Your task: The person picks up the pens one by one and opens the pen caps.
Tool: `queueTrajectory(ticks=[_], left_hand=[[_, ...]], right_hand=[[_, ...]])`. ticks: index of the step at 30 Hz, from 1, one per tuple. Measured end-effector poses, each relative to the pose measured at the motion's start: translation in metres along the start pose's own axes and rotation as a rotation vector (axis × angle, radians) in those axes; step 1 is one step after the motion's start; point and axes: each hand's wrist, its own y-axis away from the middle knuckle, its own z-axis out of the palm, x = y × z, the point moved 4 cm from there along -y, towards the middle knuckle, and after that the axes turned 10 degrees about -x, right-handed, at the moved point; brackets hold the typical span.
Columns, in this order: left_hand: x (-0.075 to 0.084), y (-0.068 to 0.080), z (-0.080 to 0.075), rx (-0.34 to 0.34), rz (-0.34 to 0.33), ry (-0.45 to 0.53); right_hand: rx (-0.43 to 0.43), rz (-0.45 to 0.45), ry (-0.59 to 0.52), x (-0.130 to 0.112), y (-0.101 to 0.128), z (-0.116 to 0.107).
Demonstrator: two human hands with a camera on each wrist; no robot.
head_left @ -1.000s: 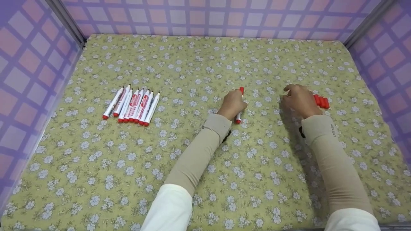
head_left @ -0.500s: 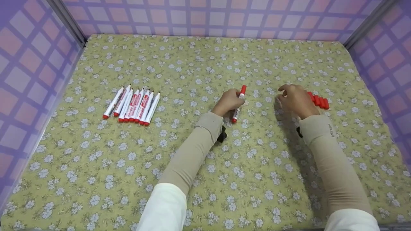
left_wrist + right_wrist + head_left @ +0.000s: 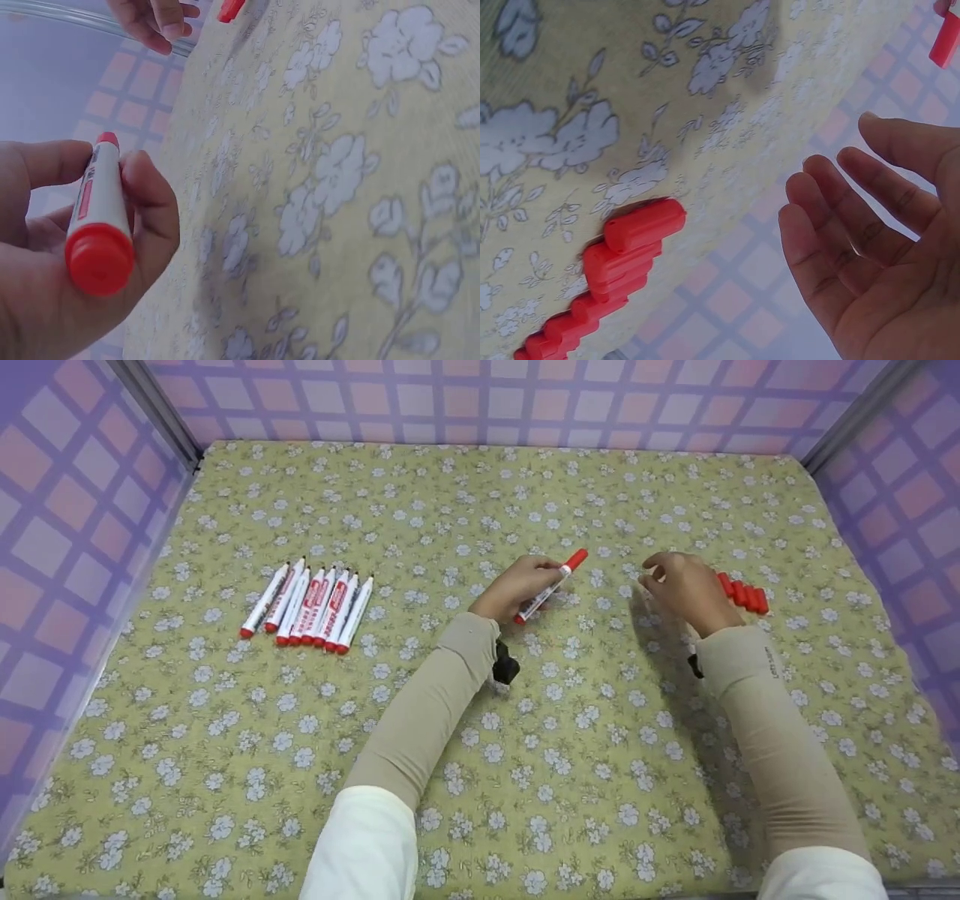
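Note:
Held in the left hand (image 3: 514, 589) is a white whiteboard marker (image 3: 544, 598) with a red cap on its far end. It slants up to the right, and the left wrist view shows thumb and fingers pinching the marker's barrel (image 3: 97, 199), its red end toward the camera. The right hand (image 3: 688, 589) hovers to the right with nothing in it; in the right wrist view its fingers (image 3: 810, 262) are relaxed and slightly bent. Just beyond that hand lies a row of several loose red caps (image 3: 751, 599), close together on the cloth.
Several uncapped white markers (image 3: 307, 611) lie side by side at the left, dark tips pointing away and red ends toward the person. A yellow floral cloth (image 3: 450, 675) covers the table. Checked panels (image 3: 487, 401) stand along the back and both sides.
The left hand has moved left with the marker, which has turned from nearly lengthwise to slanting. The right hand has shifted slightly left, uncovering more of the caps.

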Motion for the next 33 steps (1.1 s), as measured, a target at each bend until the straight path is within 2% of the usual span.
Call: queueTrajectory(ticks=[4,10,14,18,22,27,33], left_hand=[[0.004,0.008,-0.005,-0.011,0.028,-0.024],[0.008,0.020,-0.012,0.024,0.110,-0.142],[0.009,0.028,-0.016,0.069,0.170,-0.252],[0.009,0.034,-0.019,0.100,0.199,-0.376],[0.009,0.039,-0.021,0.086,0.219,-0.433],[0.010,0.043,-0.022,0.055,0.278,-0.510],[0.010,0.047,-0.021,0.031,0.349,-0.655]], right_hand=[[0.019,-0.035,-0.006,-0.008,-0.001,0.000],[0.013,-0.083,-0.057,-0.020,-0.001,0.000],[0.023,-0.137,-0.051,-0.032,0.000,0.000],[0.040,-0.221,-0.026,-0.045,0.001,0.002],[0.047,-0.328,0.020,-0.060,0.005,0.006],[0.056,-0.468,0.083,-0.080,0.010,0.011],[0.048,-0.567,0.119,-0.098,0.012,0.019]])
